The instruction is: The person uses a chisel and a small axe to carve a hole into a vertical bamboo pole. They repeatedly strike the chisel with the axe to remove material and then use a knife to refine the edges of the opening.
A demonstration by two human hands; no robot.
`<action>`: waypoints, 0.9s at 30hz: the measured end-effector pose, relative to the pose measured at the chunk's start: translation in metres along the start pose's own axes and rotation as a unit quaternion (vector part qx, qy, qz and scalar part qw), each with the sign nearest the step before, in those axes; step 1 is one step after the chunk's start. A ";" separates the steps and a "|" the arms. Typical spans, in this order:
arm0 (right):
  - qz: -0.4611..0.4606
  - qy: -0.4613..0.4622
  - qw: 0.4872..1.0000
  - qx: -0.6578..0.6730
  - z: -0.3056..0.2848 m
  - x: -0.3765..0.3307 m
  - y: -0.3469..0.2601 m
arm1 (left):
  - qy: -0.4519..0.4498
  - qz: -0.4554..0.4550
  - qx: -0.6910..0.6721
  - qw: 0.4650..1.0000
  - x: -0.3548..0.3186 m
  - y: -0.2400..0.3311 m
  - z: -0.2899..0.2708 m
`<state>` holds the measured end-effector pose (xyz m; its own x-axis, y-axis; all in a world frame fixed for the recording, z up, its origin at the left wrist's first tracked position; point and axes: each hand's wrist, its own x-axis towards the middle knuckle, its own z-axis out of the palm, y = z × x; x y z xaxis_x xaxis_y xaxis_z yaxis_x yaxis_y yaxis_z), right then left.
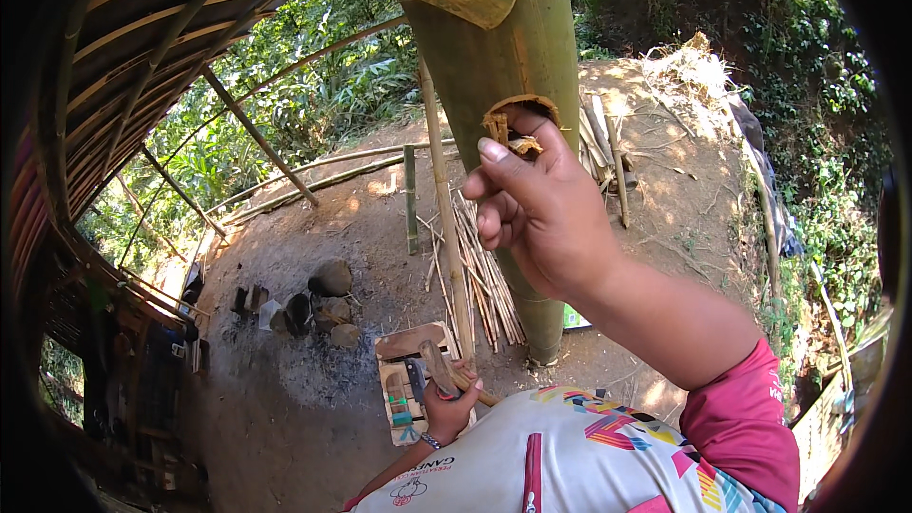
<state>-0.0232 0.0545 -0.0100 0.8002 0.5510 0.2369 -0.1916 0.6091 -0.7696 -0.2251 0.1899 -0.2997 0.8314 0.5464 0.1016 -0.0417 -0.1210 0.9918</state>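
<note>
Right hand [537,214] was raised to the thick green bamboo post [518,66], its fingers closed around a brown, dry piece of bamboo sheath [508,123] that curled at a cut hole in the post. Left hand [448,406] was low near the body, gripping a wooden handle [439,368], possibly of a knife; the blade was not clear. Below it a small wooden board [404,347] lay on the dirt ground [285,399].
</note>
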 end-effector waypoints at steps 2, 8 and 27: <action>-0.028 0.019 0.998 -0.054 0.002 -0.002 0.006 | 0.007 -0.001 0.011 1.000 -0.001 -0.004 -0.004; -0.118 0.051 0.953 -0.276 -0.009 -0.002 0.014 | 0.012 -0.006 0.002 1.000 -0.001 -0.016 -0.014; -0.493 0.024 0.504 -0.708 -0.040 0.016 0.007 | -0.095 -0.050 -0.021 0.994 0.050 -0.023 -0.036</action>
<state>0.0105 0.0447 -0.0353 0.1290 0.3429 0.9305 0.8842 -0.4646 0.0486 -0.2026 0.2498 -0.3143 0.9218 0.3874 -0.0097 0.0259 -0.0366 0.9990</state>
